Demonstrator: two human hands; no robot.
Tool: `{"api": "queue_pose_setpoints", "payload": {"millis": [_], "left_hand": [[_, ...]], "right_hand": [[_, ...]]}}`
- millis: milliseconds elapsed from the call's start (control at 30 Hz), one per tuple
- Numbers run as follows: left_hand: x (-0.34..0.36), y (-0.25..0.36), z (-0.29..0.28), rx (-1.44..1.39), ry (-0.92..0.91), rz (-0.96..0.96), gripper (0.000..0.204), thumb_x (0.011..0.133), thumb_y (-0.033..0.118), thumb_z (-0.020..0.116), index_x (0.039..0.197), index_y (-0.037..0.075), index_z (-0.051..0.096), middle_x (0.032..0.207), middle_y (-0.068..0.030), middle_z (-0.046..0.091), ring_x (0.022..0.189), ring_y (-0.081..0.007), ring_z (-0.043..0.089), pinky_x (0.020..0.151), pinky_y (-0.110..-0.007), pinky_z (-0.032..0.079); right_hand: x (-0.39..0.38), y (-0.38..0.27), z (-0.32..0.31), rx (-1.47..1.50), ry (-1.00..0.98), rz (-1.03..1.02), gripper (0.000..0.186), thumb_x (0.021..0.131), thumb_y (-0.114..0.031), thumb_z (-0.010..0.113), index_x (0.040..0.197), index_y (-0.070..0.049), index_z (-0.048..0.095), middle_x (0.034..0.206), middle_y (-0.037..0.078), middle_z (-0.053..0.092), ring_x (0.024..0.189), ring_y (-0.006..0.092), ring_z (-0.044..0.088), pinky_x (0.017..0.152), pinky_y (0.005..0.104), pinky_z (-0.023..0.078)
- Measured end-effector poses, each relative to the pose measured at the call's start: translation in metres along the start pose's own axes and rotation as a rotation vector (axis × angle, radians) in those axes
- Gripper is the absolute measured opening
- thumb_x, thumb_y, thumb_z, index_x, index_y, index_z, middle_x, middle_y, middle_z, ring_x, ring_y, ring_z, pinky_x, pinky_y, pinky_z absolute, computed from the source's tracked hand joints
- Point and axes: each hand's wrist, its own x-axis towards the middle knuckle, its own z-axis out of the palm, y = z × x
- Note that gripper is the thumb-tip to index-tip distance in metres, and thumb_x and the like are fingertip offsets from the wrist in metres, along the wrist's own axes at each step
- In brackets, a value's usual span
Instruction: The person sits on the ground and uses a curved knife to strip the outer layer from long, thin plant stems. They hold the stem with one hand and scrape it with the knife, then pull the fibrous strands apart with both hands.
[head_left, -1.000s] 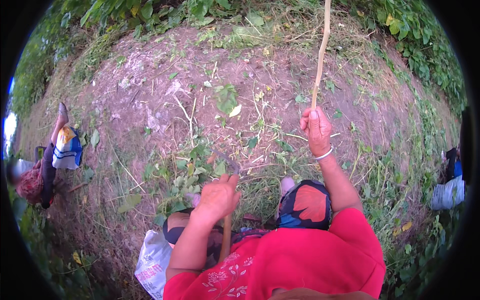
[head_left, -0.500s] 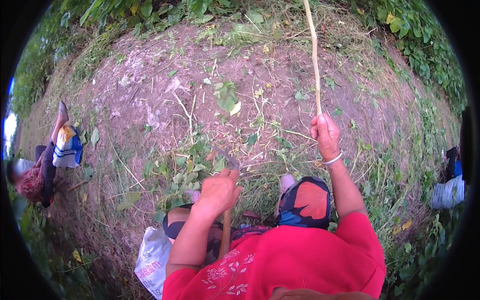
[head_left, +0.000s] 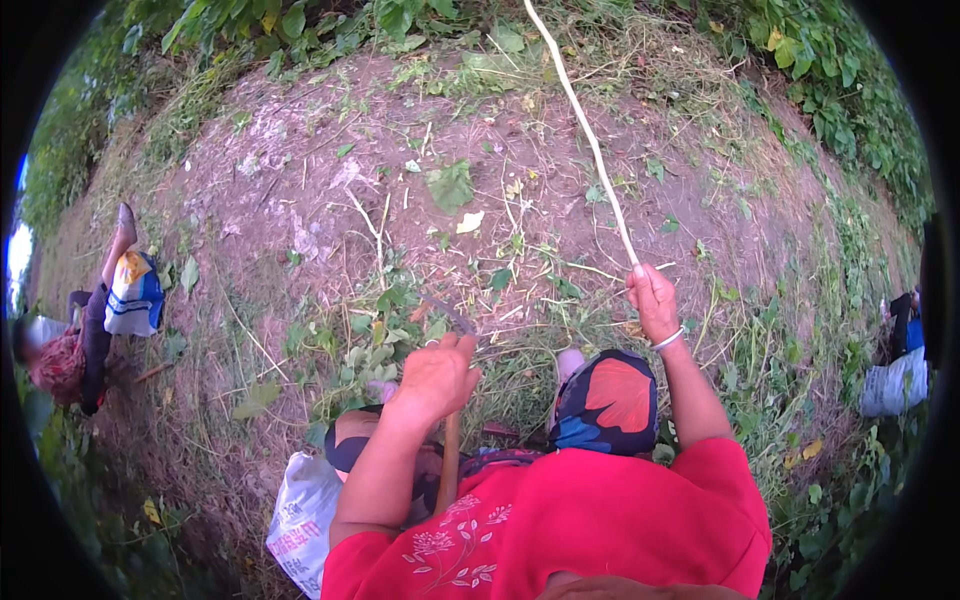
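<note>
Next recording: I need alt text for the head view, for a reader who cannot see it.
Seen from above, a person in a red top grips a long pale thin stick in the right hand and a brown wooden tool handle in the left hand, over weedy bare soil. A white plastic sack lies at lower left.
</note>
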Motion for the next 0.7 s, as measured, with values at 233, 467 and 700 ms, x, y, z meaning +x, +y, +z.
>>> {"api": "queue_pose_setpoints", "payload": {"millis": [233, 467, 700], "left_hand": [[-0.001, 0.002, -0.002, -0.018, -0.015, -0.022, 0.039, 0.079, 0.024, 0.061, 0.111, 0.005, 0.052, 0.092, -0.0173, 0.059, 0.085, -0.035, 0.061, 0.072, -0.044, 0.049], [-0.008, -0.003, 0.001, -0.048, -0.017, -0.033, 0.038, 0.079, 0.024, 0.06, 0.111, 0.005, 0.052, 0.092, -0.0176, 0.058, 0.084, -0.0348, 0.06, 0.072, -0.043, 0.049], [-0.001, 0.003, -0.004, -0.017, -0.052, -0.033, 0.04, 0.079, 0.024, 0.06, 0.114, 0.005, 0.051, 0.094, -0.0173, 0.058, 0.086, -0.0344, 0.06, 0.073, -0.043, 0.049]], "right_hand": [[-0.004, 0.063, 0.042, -0.476, -0.036, -0.046, 0.039, 0.094, -0.04, 0.042, 0.086, -0.004, 0.055, 0.069, 0.009, 0.058, 0.064, 0.0198, 0.057, 0.061, 0.0341, 0.045], [-0.025, 0.105, 0.023, -0.291, -0.323, 0.223, 0.038, 0.093, -0.037, 0.048, 0.075, -0.004, 0.056, 0.063, 0.002, 0.052, 0.058, 0.0134, 0.049, 0.056, 0.0295, 0.042], [0.018, -0.053, 0.036, 0.071, 0.088, -0.196, 0.03, 0.096, -0.031, 0.044, 0.084, -0.005, 0.052, 0.058, -0.002, 0.044, 0.055, 0.0084, 0.045, 0.053, 0.0245, 0.038]]}}
